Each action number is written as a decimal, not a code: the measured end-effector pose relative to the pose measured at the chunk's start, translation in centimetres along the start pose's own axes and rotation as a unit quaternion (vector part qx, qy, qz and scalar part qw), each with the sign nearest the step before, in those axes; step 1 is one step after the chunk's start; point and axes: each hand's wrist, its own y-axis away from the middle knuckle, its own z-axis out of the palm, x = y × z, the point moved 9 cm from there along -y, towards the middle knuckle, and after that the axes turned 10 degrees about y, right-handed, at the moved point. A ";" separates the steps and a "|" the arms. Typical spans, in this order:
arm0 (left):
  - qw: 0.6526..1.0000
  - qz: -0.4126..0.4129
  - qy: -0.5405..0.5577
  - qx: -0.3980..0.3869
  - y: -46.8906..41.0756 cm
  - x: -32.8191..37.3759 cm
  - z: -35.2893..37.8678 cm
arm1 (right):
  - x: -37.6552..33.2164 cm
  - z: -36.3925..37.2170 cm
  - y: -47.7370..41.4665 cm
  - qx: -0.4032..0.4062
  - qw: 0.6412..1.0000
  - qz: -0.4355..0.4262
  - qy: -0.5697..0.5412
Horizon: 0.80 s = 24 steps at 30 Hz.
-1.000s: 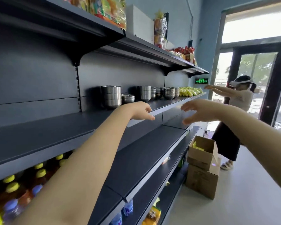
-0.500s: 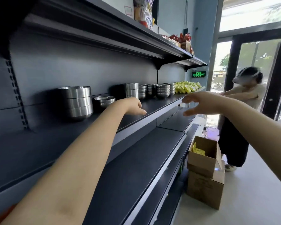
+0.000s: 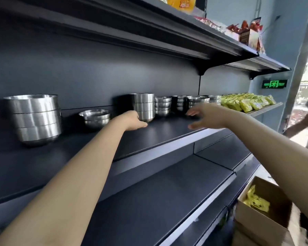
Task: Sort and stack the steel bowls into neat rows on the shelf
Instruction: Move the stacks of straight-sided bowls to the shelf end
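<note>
The steel bowls stand along the back of the dark shelf [image 3: 167, 128]: a tall stack [image 3: 36, 119] far left, a low pair [image 3: 95, 118], another tall stack [image 3: 144, 107], then smaller stacks [image 3: 163, 106] running right toward yellow packets [image 3: 245, 103]. Most look stacked already, but spacing is uneven, so lining up remains. The left hand [image 3: 133, 121], loosely curled, reaches the middle stack's base, holding nothing. The right hand [image 3: 205, 116] hovers with fingers spread, empty.

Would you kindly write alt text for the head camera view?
Two bare hands reach toward stacks of steel bowls on a dark shelf: the left hand beside a tall stack, the right hand open near smaller stacks. Yellow packets lie further along; a cardboard box sits below.
</note>
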 end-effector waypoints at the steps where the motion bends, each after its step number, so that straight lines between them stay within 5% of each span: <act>1: 1.000 -0.014 0.011 0.009 -0.9 0.0 0.4 | 1.0 0.3 -1.4 0.003 1.000 -0.007 -0.009; 17: 0.980 -0.155 0.094 0.082 -13.3 -3.9 3.3 | 4.2 6.6 -18.7 0.003 0.993 -0.101 -0.062; 24: 0.949 -0.190 0.221 0.122 -16.2 -6.8 3.8 | 4.9 6.7 -22.7 0.027 0.987 -0.126 -0.097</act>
